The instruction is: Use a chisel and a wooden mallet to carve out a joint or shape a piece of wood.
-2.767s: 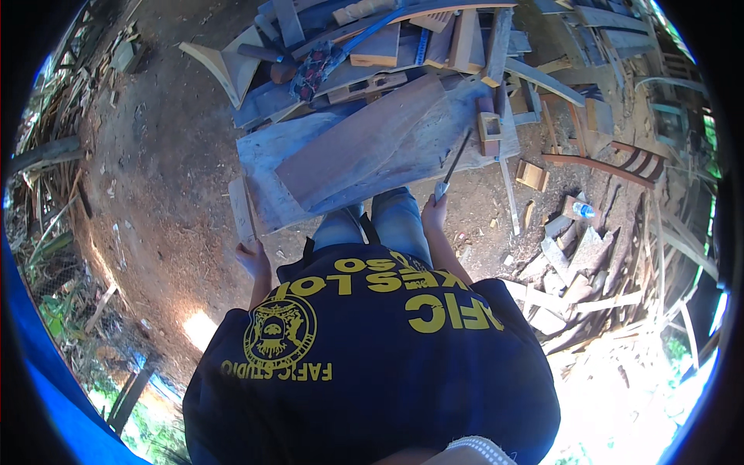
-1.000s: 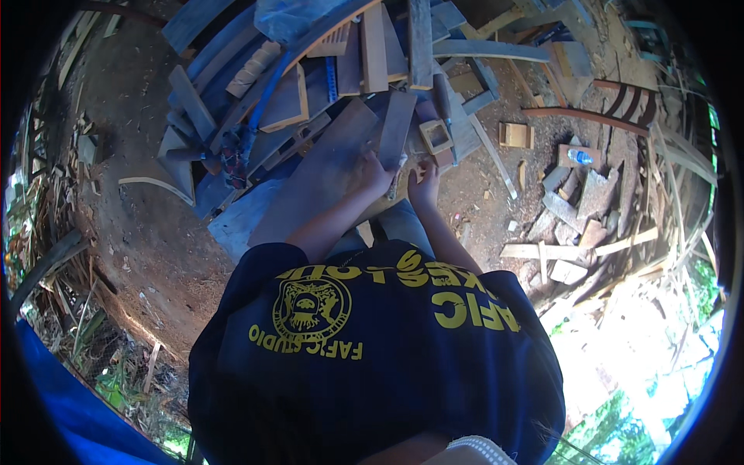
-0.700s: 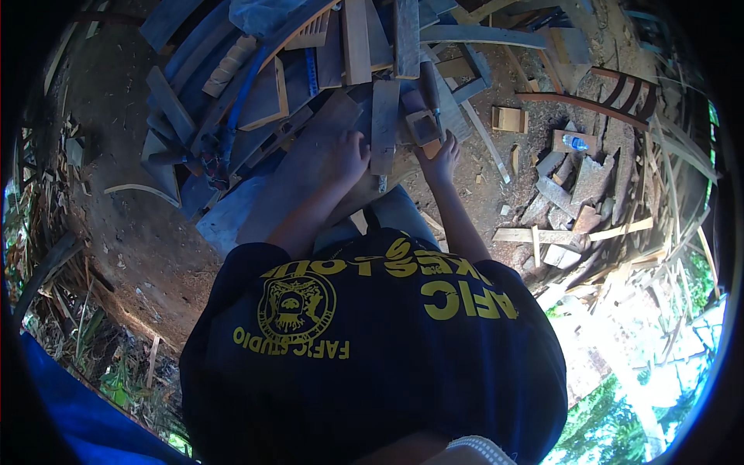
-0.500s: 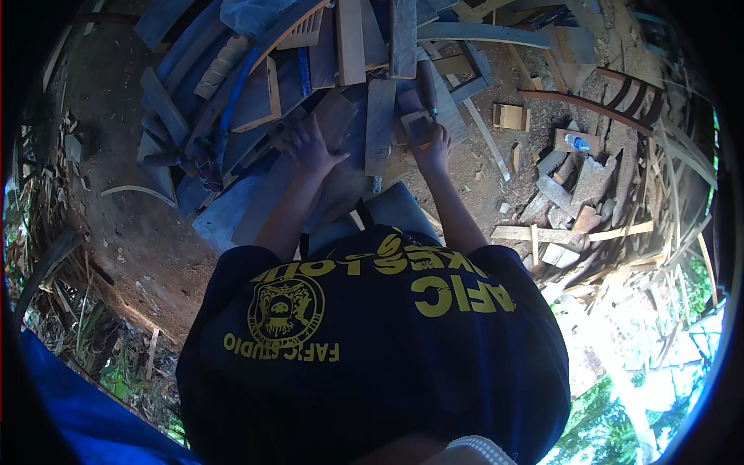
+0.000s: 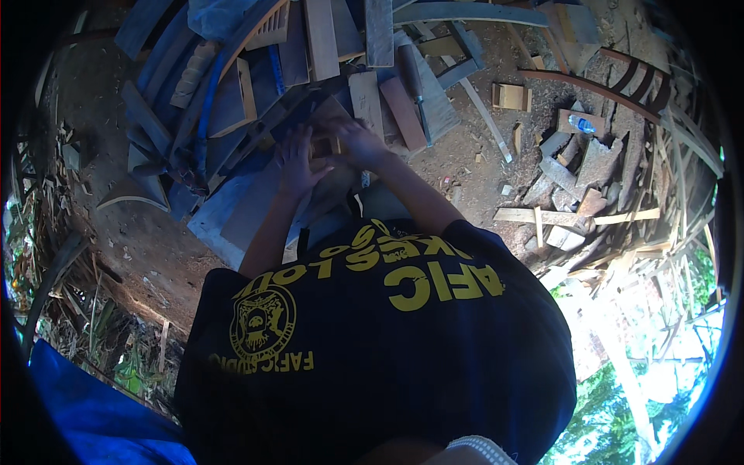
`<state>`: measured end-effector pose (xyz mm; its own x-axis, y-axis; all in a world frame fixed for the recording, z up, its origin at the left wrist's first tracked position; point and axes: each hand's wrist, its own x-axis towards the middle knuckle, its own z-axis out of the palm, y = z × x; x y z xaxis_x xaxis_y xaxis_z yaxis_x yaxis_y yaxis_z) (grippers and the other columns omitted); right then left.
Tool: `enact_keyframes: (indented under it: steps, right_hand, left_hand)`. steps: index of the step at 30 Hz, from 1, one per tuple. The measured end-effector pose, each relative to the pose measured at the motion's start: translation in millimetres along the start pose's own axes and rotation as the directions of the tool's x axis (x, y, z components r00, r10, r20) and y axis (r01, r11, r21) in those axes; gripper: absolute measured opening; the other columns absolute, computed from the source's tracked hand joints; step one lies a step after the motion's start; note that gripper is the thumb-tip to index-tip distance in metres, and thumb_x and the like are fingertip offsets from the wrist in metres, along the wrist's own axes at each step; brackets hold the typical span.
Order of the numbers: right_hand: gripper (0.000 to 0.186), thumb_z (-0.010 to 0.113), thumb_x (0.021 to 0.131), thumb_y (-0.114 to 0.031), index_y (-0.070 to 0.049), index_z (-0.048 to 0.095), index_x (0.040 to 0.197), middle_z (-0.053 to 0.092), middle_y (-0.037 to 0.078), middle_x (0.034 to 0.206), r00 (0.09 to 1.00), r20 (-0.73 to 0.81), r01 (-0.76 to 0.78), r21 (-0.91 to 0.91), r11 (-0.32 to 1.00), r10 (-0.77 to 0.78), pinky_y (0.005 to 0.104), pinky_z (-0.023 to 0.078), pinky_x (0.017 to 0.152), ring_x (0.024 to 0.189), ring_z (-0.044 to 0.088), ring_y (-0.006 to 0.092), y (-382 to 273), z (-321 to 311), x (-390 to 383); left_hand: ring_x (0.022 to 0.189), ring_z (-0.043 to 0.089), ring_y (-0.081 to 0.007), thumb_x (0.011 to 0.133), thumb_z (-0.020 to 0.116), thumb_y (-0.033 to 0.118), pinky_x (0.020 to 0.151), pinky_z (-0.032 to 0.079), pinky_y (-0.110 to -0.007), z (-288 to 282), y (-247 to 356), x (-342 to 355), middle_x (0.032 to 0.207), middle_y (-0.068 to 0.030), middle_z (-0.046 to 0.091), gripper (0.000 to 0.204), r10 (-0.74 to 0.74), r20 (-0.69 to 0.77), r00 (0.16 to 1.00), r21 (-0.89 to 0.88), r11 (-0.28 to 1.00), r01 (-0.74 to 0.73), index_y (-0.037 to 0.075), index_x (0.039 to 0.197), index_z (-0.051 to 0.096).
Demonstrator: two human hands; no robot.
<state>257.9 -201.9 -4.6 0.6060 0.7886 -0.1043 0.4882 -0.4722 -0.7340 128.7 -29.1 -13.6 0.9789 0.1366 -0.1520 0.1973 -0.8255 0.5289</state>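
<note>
A small wooden block (image 5: pixel 325 146) with a dark hollow in it sits between my two hands, over the work surface. My left hand (image 5: pixel 297 164) is round its left side, thumb stretched below it. From the right, my right hand (image 5: pixel 355 142) reaches over and grips its far and right side. Part of the block is hidden by the fingers. Just to the right lie a pale short board (image 5: pixel 366 103), a reddish block (image 5: pixel 402 113) and a tool with a dark handle (image 5: pixel 410 68) and slim blade.
Planks and slats, among them a long pale board (image 5: pixel 321 39), pile up beyond my hands. A blue plastic bag (image 5: pixel 219 17) lies at the far left. On the ground to the right are a ladder-like wooden frame (image 5: pixel 597 94), a plastic bottle (image 5: pixel 581 124) and wood scraps (image 5: pixel 559 175).
My right hand has moved left from beside the dark-handled tool, carrying the small hollow block to my left hand. My left hand has lifted off the board and closed round the block.
</note>
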Motion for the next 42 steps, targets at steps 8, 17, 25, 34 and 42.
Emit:
enact_keyframes:
  steps: [8, 17, 25, 34, 42]
  right_hand:
    - [0.099, 0.081, 0.065, -0.039, -0.001, 0.026, 0.138, 0.032, 0.029, 0.137, 0.551, -0.449, -0.725, 0.159, 0.670, 0.703, 0.0504, 0.037, 0.102, 0.127, 0.038, 0.0417, 115.2, -79.9, 15.0]
    - [0.053, 0.082, 0.059, -0.025, 0.006, 0.062, 0.097, 0.066, 0.019, 0.089, 0.608, -0.393, -0.714, 0.109, 0.692, 0.690, 0.0399, 0.051, 0.079, 0.089, 0.065, 0.0324, 138.2, -122.0, 9.0]
    - [0.017, 0.061, 0.068, -0.008, 0.002, 0.057, 0.080, 0.060, 0.014, 0.081, 0.260, -0.406, -0.228, 0.856, 0.464, 0.876, 0.0435, 0.049, 0.071, 0.075, 0.061, 0.0300, 64.6, -211.2, -57.2]
    - [0.017, 0.049, 0.068, -0.004, 0.001, 0.052, 0.084, 0.055, 0.014, 0.087, 0.475, -0.339, 0.120, 0.939, 0.322, 0.812, 0.0489, 0.049, 0.077, 0.081, 0.057, 0.0328, -52.8, -228.6, -103.7]
    - [0.040, 0.050, 0.050, -0.001, -0.006, 0.049, 0.090, 0.049, 0.010, 0.085, 0.847, -0.185, -0.009, 0.933, 0.360, 0.499, 0.0451, 0.050, 0.085, 0.083, 0.053, 0.0279, -192.8, -122.3, -94.6]
  left_hand:
    - [0.123, 0.044, -0.0306, 0.063, 0.082, 0.036, 0.100, 0.029, -0.054, -10.7, -9.5, -13.0, 0.123, -0.0073, 0.053, 0.074, -0.173, 0.120, 0.978, 0.013, 0.985, 0.172, 0.017, 0.126, 0.049]
    - [0.123, 0.042, -0.0358, 0.066, 0.080, 0.035, 0.100, 0.034, -0.052, -11.3, -52.9, -95.1, 0.127, -0.0116, 0.050, 0.075, -0.269, 0.042, 0.962, -0.090, 0.958, 0.272, 0.018, 0.131, 0.046]
    - [0.128, 0.038, -0.0375, 0.073, 0.076, 0.032, 0.105, 0.032, -0.052, -19.7, -68.0, -150.4, 0.137, -0.0120, 0.045, 0.075, -0.366, 0.010, 0.930, -0.176, 0.915, 0.362, 0.018, 0.137, 0.041]
    - [0.122, 0.046, -0.0343, 0.085, 0.066, 0.039, 0.103, 0.036, -0.046, -37.3, -40.2, -149.0, 0.129, -0.0170, 0.050, 0.062, -0.339, -0.114, 0.934, -0.218, 0.926, 0.310, 0.009, 0.133, 0.043]
    - [0.110, 0.055, -0.0328, 0.093, 0.056, 0.031, 0.093, 0.042, -0.042, -106.8, 72.6, -133.7, 0.116, -0.0192, 0.058, 0.041, 0.015, 0.132, 0.991, -0.750, 0.655, 0.089, 0.001, 0.121, 0.051]
